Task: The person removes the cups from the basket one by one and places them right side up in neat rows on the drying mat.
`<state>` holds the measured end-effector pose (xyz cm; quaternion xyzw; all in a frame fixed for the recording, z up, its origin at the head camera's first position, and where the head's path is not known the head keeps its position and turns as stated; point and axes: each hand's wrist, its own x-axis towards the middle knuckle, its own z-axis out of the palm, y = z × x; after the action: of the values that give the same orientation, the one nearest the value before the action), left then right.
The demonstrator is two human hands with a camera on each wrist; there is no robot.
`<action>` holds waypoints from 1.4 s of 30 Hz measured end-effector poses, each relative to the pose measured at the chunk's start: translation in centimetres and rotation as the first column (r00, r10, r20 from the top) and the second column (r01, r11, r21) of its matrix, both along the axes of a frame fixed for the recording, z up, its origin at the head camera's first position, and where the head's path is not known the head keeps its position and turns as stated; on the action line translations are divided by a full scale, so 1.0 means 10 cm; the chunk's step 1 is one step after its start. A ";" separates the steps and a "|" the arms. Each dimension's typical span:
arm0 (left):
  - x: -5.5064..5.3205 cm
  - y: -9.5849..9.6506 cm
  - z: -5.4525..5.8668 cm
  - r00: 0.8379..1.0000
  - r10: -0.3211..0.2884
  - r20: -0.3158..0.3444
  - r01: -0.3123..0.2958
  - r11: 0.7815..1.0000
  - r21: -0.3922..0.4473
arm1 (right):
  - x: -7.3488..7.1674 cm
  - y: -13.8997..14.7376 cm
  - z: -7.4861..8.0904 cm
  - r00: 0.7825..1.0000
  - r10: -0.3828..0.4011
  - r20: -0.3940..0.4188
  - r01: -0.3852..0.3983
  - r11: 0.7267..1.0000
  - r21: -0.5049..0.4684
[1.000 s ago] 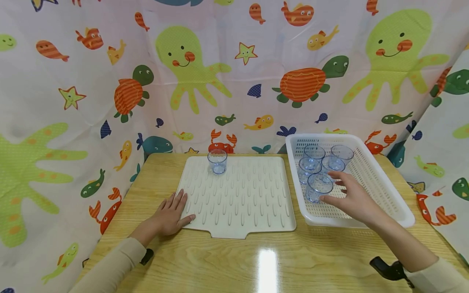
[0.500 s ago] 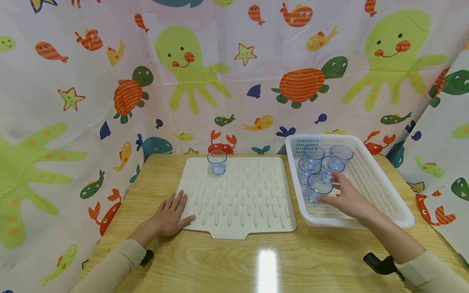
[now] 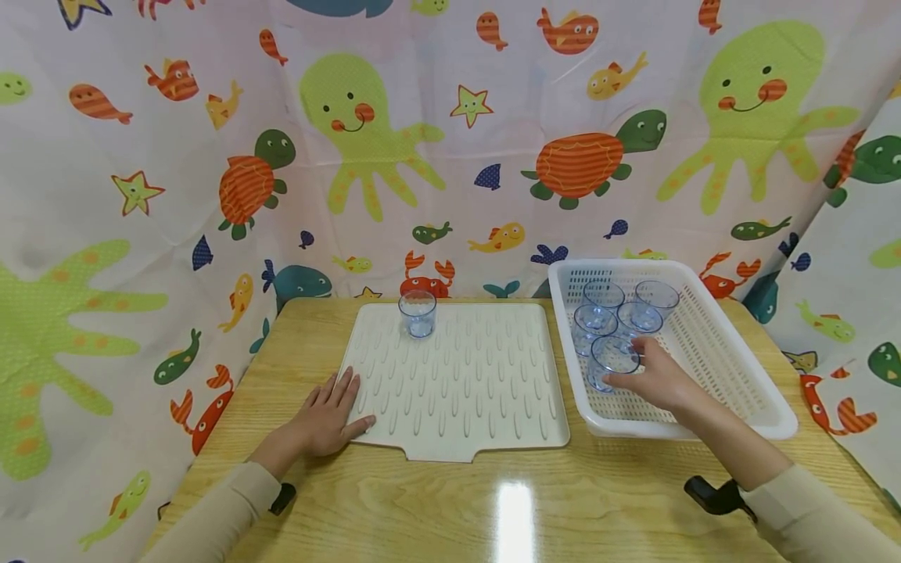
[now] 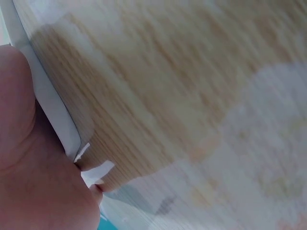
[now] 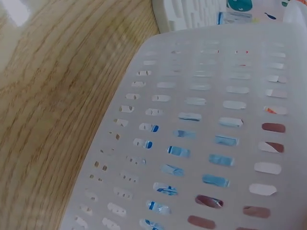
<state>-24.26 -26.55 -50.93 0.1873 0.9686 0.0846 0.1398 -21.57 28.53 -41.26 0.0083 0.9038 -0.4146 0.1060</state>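
Upright, the nearest clear blue-tinted plastic cup (image 3: 614,359) stands in the white perforated plastic basket (image 3: 732,367), directly before the right hand (image 3: 658,381), whose fingers curl round it; the left hand (image 3: 325,416) lies flat, far.

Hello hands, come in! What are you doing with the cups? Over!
Right hand wrapped round nearest cup in the white basket. Left hand flat on drying mat edge. Four more cups crowd close behind. Over.
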 end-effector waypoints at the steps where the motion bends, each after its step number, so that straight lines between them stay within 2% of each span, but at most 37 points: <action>1: 0.00 0.00 0.00 1.000 -0.001 -0.002 0.001 1.000 0.007 | -0.01 0.00 -0.01 1.000 -0.001 0.001 0.001 1.000 -0.005; 8: -0.01 -0.01 -0.03 1.000 0.004 -0.006 -0.004 1.000 0.004 | -0.05 0.02 -0.03 1.000 -0.005 0.021 0.006 0.998 -0.055; 18: -0.01 -0.01 -0.07 1.000 -0.003 -0.018 0.003 1.000 0.030 | -0.08 0.02 -0.09 1.000 -0.003 0.002 0.003 0.999 -0.044; 33: -0.05 -0.02 -0.03 1.000 -0.004 -0.016 0.004 1.000 0.006 | -0.18 0.00 -0.13 1.000 0.016 -0.008 -0.017 0.999 -0.039; 42: 0.00 -0.01 -0.02 1.000 -0.006 -0.016 0.007 1.000 0.021 | -0.16 0.00 -0.15 1.000 0.021 -0.003 -0.021 0.999 -0.036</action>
<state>-24.29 -26.64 -51.08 0.1925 0.9682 0.0928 0.1302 -23.13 28.58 -42.74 -0.0036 0.8963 -0.4296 0.1095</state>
